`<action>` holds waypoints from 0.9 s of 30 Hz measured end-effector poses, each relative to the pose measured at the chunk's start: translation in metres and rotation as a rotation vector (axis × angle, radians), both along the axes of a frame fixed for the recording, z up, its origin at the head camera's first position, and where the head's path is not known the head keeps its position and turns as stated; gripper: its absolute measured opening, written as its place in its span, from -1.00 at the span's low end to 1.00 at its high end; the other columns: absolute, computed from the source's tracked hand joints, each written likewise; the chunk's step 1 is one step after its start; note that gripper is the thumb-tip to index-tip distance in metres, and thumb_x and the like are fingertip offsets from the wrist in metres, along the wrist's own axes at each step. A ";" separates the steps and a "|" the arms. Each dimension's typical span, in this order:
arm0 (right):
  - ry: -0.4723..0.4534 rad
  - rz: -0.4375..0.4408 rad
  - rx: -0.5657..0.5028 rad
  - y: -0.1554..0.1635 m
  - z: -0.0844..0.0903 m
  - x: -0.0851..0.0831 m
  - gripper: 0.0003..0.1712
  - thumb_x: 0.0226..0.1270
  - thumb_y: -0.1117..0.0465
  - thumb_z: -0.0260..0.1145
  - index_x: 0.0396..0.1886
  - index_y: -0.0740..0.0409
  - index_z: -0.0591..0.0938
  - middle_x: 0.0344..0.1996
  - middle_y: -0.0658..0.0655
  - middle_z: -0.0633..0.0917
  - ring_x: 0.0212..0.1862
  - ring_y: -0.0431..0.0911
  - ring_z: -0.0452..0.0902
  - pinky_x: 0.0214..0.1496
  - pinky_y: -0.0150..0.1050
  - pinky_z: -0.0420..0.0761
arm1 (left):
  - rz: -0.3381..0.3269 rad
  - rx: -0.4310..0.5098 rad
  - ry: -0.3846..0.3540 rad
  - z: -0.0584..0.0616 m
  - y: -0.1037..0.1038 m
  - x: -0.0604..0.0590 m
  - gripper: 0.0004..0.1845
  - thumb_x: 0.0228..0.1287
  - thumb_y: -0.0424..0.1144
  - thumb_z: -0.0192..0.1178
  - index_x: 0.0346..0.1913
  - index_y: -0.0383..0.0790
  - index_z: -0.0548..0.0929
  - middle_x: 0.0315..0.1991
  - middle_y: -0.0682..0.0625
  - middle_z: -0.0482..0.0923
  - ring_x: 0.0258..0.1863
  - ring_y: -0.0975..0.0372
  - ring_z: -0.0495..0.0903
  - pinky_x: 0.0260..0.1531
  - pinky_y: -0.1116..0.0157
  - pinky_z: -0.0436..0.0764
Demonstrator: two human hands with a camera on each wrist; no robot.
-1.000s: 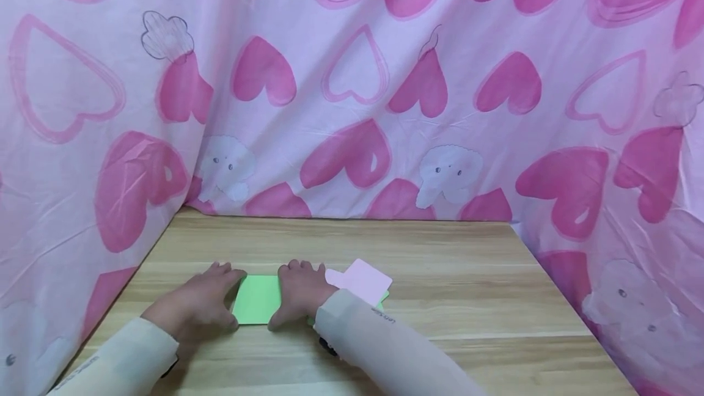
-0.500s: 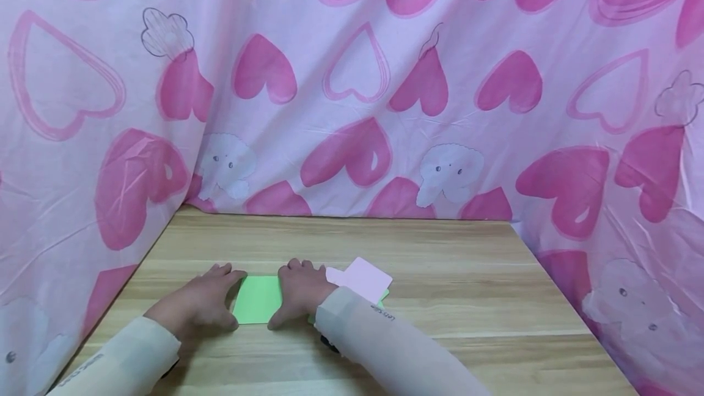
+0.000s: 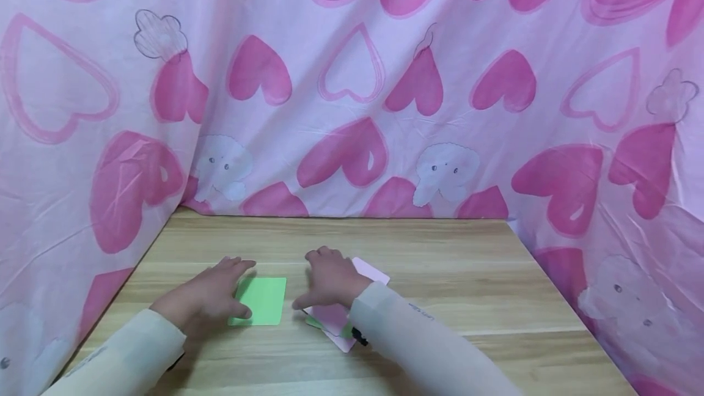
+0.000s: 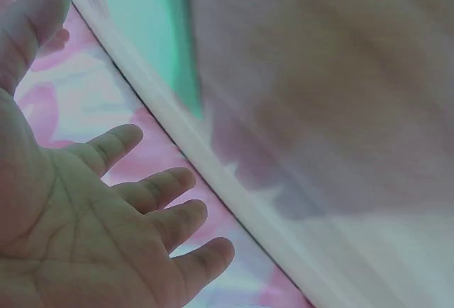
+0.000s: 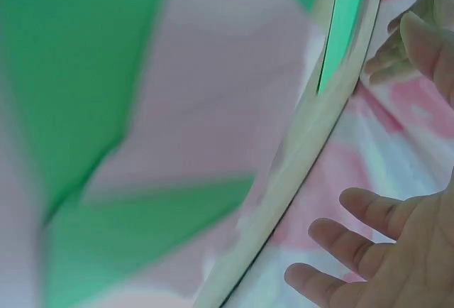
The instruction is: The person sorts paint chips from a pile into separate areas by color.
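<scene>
A light green square card (image 3: 267, 301) lies flat on the wooden table. My left hand (image 3: 213, 291) is over its left edge, thumb and fingers spread; in the left wrist view the palm (image 4: 85, 230) holds nothing. Right of the green card, my right hand (image 3: 334, 280) hovers with fingers apart above a loose pile of pink and green cards. A pink card (image 3: 371, 270) shows beyond that hand, and another pink corner (image 3: 344, 343) juts out below it. In the right wrist view, pink (image 5: 213, 74) and green cards (image 5: 64, 59) overlap at different angles, partly blurred.
The wood-grain table (image 3: 440, 298) runs back to a pink heart-patterned cloth (image 3: 352, 151), which hangs behind it and along both sides. Dark bands show at the sleeve cuffs, one of them (image 3: 360, 336) close to the card pile.
My right hand has left the green card's right edge and moved right, over the pile. My left hand has shifted slightly right across the green card's edge. The green card lies uncovered on its right.
</scene>
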State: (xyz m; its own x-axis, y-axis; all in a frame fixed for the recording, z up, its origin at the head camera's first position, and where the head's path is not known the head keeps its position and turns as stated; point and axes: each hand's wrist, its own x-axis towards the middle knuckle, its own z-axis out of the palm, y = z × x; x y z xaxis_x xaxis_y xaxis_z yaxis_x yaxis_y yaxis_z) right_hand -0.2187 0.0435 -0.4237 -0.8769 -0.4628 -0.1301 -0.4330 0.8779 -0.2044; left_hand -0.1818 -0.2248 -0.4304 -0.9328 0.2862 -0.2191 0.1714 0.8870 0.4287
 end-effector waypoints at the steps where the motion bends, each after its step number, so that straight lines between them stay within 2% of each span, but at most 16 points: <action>1: 0.000 -0.016 -0.016 0.009 0.002 0.000 0.21 -0.08 -0.46 0.60 0.51 0.01 0.45 0.36 0.07 0.54 0.37 0.06 0.47 0.36 0.12 0.57 | -0.013 0.000 0.006 0.002 0.003 -0.002 0.13 -0.04 0.07 0.65 0.58 -0.23 0.32 0.58 -0.47 0.15 0.60 -0.41 0.00 0.48 -0.45 0.08; 6: -0.025 -0.114 -0.083 0.051 0.004 -0.001 0.20 -0.07 -0.38 0.64 0.52 0.05 0.45 0.40 0.11 0.53 0.41 0.11 0.44 0.45 0.18 0.49 | -0.042 -0.008 0.012 0.010 0.021 -0.013 0.13 -0.02 0.06 0.65 0.59 -0.22 0.31 0.59 -0.46 0.14 0.60 -0.40 0.00 0.46 -0.46 0.12; 10: -0.041 -0.186 -0.089 0.082 0.002 -0.002 0.19 -0.07 -0.36 0.66 0.52 0.07 0.45 0.40 0.12 0.53 0.41 0.12 0.43 0.46 0.18 0.47 | -0.066 -0.014 0.020 0.014 0.037 -0.022 0.11 -0.01 0.06 0.64 0.59 -0.20 0.32 0.60 -0.43 0.15 0.60 -0.39 0.01 0.43 -0.45 0.20; 16: -0.050 -0.279 -0.111 0.118 -0.007 0.001 0.19 -0.08 -0.31 0.69 0.49 0.13 0.46 0.35 0.17 0.54 0.37 0.16 0.44 0.41 0.17 0.54 | -0.163 0.008 0.056 0.013 0.061 -0.036 0.08 0.03 0.00 0.61 0.58 -0.26 0.31 0.57 -0.45 0.19 0.60 -0.40 0.04 0.47 -0.40 0.21; 21: -0.053 -0.293 -0.126 0.138 -0.016 0.008 0.10 -0.06 -0.31 0.68 0.41 0.14 0.51 0.15 0.10 0.60 0.19 0.07 0.51 0.26 0.09 0.61 | -0.188 -0.002 0.060 0.009 0.085 -0.052 0.05 0.04 -0.02 0.59 0.59 -0.18 0.33 0.60 -0.35 0.20 0.62 -0.30 0.08 0.50 -0.34 0.23; 24: -0.061 -0.299 -0.125 0.144 -0.019 0.011 0.00 -0.04 -0.34 0.66 0.29 0.11 0.56 -0.03 0.04 0.59 0.04 0.01 0.50 0.12 0.02 0.63 | -0.199 -0.011 0.036 0.008 0.104 -0.060 0.05 0.04 0.01 0.60 0.60 -0.11 0.33 0.62 -0.28 0.19 0.65 -0.23 0.04 0.54 -0.31 0.19; 27: -0.072 -0.316 -0.128 0.147 -0.021 0.013 -0.02 -0.05 -0.37 0.65 0.24 0.11 0.57 -0.09 0.03 0.57 -0.03 -0.01 0.47 0.06 -0.01 0.62 | -0.220 -0.023 0.005 0.008 0.123 -0.065 0.05 0.04 0.05 0.62 0.60 -0.04 0.34 0.64 -0.20 0.19 0.68 -0.17 0.01 0.56 -0.29 0.17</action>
